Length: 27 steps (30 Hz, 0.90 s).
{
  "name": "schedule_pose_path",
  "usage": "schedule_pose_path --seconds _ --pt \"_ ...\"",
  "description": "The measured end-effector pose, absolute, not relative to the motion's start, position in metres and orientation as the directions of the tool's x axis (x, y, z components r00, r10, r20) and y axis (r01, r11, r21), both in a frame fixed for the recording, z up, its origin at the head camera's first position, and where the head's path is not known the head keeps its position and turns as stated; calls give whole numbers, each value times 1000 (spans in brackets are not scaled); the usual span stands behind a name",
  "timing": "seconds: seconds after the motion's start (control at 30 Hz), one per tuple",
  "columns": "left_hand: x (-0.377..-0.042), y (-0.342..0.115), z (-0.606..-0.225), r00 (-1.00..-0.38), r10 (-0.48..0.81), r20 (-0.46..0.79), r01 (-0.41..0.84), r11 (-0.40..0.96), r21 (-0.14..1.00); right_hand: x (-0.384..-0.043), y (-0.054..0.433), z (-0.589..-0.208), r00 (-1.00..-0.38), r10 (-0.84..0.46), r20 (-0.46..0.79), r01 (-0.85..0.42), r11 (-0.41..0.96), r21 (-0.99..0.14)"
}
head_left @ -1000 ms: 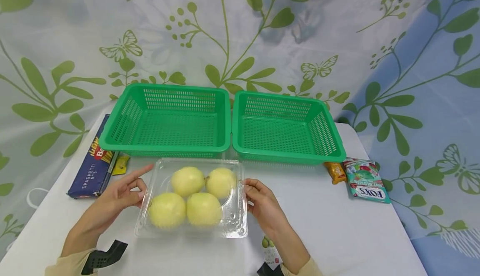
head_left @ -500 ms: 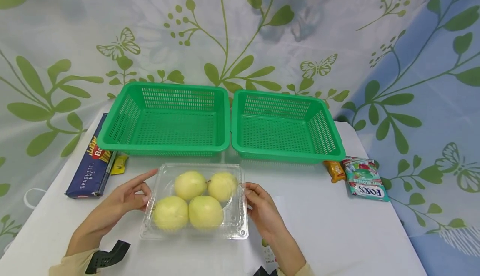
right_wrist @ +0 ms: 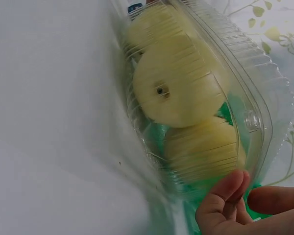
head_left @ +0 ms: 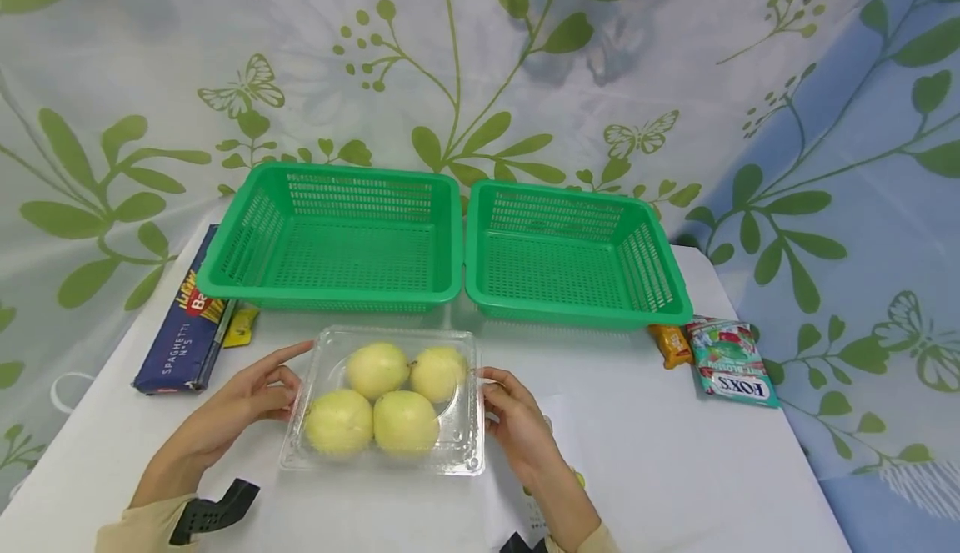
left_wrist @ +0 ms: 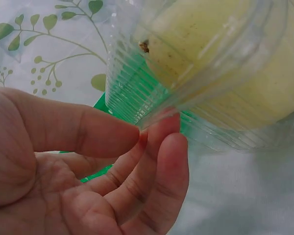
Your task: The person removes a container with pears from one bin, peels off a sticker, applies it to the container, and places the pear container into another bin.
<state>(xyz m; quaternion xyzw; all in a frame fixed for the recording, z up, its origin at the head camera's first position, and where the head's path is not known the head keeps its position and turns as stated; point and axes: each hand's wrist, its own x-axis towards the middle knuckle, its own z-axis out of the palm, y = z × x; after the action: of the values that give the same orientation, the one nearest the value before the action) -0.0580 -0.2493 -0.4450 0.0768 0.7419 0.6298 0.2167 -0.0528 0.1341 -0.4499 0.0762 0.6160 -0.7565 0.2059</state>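
Note:
A clear plastic clamshell box [head_left: 459,444] lies between my two hands in the head view, and several pale yellow pears [head_left: 339,422] show inside it. My left hand [head_left: 240,403] pinches its left rim between thumb and fingers, while the index finger points out along the corner. Close up in the left wrist view, the thumb [left_wrist: 98,129] presses the thin plastic edge against the fingers. On the other side, my right hand [head_left: 517,424] pinches the right rim. Its fingertips [right_wrist: 230,183] lie at the box edge in the right wrist view.
Two green baskets [head_left: 337,294] [head_left: 577,314] stand side by side behind the box. At left are a blue spaghetti box [head_left: 176,344] and a small yellow packet [head_left: 241,327]. An orange packet [head_left: 672,346] and a Fox's candy bag [head_left: 731,361] lie at right. Printed paper [head_left: 536,511] lies by the right forearm.
The clamshell box has shifted slightly, its far edge a little nearer me and its right edge a little to the left. Both hands have moved with it, keeping hold of its sides.

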Motion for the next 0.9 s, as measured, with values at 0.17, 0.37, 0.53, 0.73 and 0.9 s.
schedule_pose_path --seconds 0.17,0.37,0.53,0.73,0.9 --pt "-54 -253 -449 -881 387 -273 -216 184 959 -52 140 -449 -918 -213 -336 362 -99 -927" --pt "-43 -256 -450 -845 468 -260 -206 164 965 -42 149 -444 -954 -166 -248 223 155 -962" --pt "-26 -257 -449 -800 549 -240 -169 177 970 -31 156 -438 -945 -241 -221 132 335 -933" --pt "-14 -253 -452 -780 580 -235 -166 171 971 -16 156 -439 -936 -305 -176 31 427 -904" --pt "-19 -251 -456 -810 562 -168 -115 129 985 -13 148 -441 -958 -239 -161 45 428 -903"
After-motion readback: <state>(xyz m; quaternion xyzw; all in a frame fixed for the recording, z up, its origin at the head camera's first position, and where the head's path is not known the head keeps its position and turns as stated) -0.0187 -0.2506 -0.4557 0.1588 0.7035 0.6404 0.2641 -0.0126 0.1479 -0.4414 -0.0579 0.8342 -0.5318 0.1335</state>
